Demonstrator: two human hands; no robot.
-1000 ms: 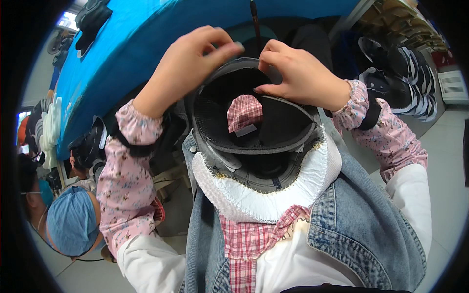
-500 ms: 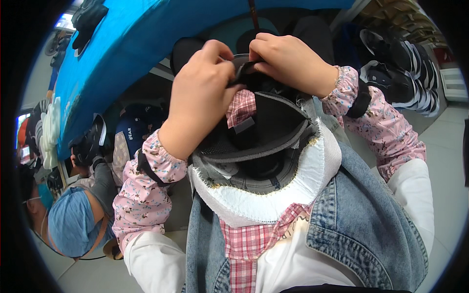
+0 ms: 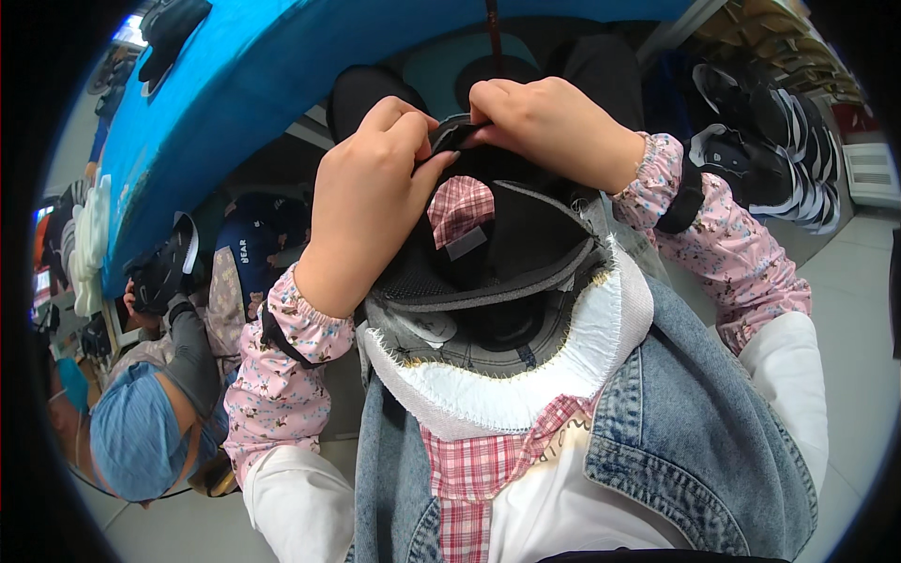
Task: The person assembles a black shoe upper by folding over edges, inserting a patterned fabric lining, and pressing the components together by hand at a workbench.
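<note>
The left hand (image 3: 380, 183) and the right hand (image 3: 554, 127) are positioned close together at the far edge of a black piece (image 3: 554, 235). Left fingers: narrow, thumb opposed to the fingers, gripping the dark edge. Right fingers: narrow, bent, gripping the same edge just beside the left thumb.

The black piece is located in front of the torso, between the forearms, with its opening facing up and a grey rim along its near side. Visible within the opening: a pink checked cloth (image 3: 460, 205) with a small grey tag (image 3: 465, 243) at its lower edge. A white crescent pad (image 3: 516, 394) with a stitched inner edge lies nearer the body, against a denim garment (image 3: 694, 422).

Surroundings: a blue table (image 3: 225, 89) at upper left; black shoes (image 3: 751, 178) at right; at left, a co-worker in a blue cap (image 3: 139, 427).
</note>
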